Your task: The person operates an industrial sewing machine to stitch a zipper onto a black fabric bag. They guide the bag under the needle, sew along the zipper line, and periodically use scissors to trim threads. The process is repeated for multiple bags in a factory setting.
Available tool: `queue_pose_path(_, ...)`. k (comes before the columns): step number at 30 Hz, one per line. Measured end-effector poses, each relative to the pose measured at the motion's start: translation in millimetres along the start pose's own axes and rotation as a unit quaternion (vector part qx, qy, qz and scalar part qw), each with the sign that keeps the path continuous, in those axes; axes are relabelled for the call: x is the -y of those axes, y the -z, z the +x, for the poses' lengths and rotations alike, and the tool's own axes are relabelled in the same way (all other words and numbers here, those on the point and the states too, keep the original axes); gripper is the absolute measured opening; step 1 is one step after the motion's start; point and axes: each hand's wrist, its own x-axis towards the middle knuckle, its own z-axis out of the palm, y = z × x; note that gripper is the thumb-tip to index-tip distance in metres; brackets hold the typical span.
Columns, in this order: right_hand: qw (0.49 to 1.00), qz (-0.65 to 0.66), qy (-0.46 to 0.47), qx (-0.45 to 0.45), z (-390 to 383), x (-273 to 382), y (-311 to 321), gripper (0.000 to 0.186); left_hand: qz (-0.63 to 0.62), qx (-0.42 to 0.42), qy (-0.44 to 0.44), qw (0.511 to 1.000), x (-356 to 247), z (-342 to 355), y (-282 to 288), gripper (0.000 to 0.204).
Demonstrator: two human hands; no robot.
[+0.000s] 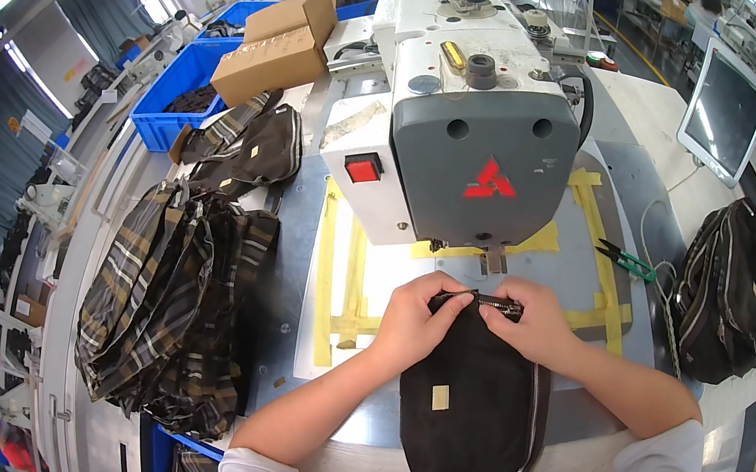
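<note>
Right below the sewing machine's needle area, my left hand point(417, 319) and my right hand point(532, 325) pinch the far end of a black fabric bag point(463, 388). Both thumbs press on the edge where a short stretch of zipper point(497, 305) shows. The bag hangs toward me over the table's near edge, with a small pale yellow tag on its face and a long zipper down its right side. Above my hands stands the sewing machine head point(480, 153), grey and white with a red switch; its presser foot point(493, 260) is just beyond the bag, apart from it.
Plaid and black bags point(175, 303) are piled at the left. Behind them are a cardboard box point(274, 52) and a blue bin point(181, 91). On the right lie green-handled thread snips point(629, 263), black bags point(727, 291) and a tilted screen point(724, 111). Yellow tape point(325, 272) marks the machine bed.
</note>
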Motion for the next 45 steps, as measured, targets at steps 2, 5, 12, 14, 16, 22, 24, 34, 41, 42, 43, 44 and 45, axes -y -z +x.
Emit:
queue_pose_path(2,0.999,-0.003,0.029,-0.034,-3.1,1.2,-2.6,0.019,-0.009,-0.003,0.014,1.0,-0.1,0.9,-0.8,0.01)
queue_pose_path(5,0.995,-0.008,0.07,-0.068,-4.5,1.1,-6.0,0.018,-0.021,-0.009,0.03,0.999,-4.0,1.3,0.3,0.011)
queue_pose_path(12,0.992,0.003,0.088,-0.091,-0.1,-7.8,-11.7,0.017,-0.038,-0.007,0.041,0.998,0.0,0.7,0.1,0.011)
queue_pose_path(14,0.995,0.013,0.07,-0.076,1.7,-7.7,-10.3,0.018,-0.014,-0.015,0.019,1.0,-0.8,1.4,0.0,0.011)
queue_pose_path(16,0.999,0.021,0.011,-0.033,-1.9,-1.7,-5.1,0.02,-0.012,-0.018,0.022,1.0,1.0,-0.5,-2.8,0.011)
queue_pose_path(22,1.0,0.017,-0.01,-0.018,1.3,-4.7,-2.1,0.023,-0.082,-0.004,0.072,0.994,10.1,2.9,-2.4,0.013)
queue_pose_path(24,0.999,0.042,-0.024,-0.011,1.0,-7.1,-3.0,0.022,-0.088,0.003,0.078,0.993,11.4,2.3,-2.5,0.012)
queue_pose_path(34,0.996,0.074,-0.035,0.02,4.7,-6.6,-1.1,0.018,-0.062,0.006,0.073,0.995,9.3,2.1,-1.8,0.014)
queue_pose_path(41,0.993,0.11,-0.031,0.031,7.5,-6.2,1.5,0.02,-0.041,0.02,0.053,0.998,7.0,3.5,0.0,0.013)
queue_pose_path(42,0.992,0.121,-0.033,0.03,7.9,-6.6,2.0,0.019,-0.037,0.027,0.047,0.998,6.6,3.8,0.2,0.013)
queue_pose_path(43,0.99,0.132,-0.036,0.029,8.6,-6.6,2.6,0.018,-0.038,0.032,0.055,0.997,5.7,3.9,0.7,0.014)
queue_pose_path(44,0.989,0.143,-0.039,0.028,8.9,-6.4,3.1,0.017,-0.039,0.038,0.064,0.996,4.7,4.1,1.3,0.014)
queue_pose_path(45,0.988,0.148,-0.046,0.029,9.3,-6.0,3.5,0.016,-0.039,0.043,0.072,0.996,4.2,4.2,1.6,0.014)
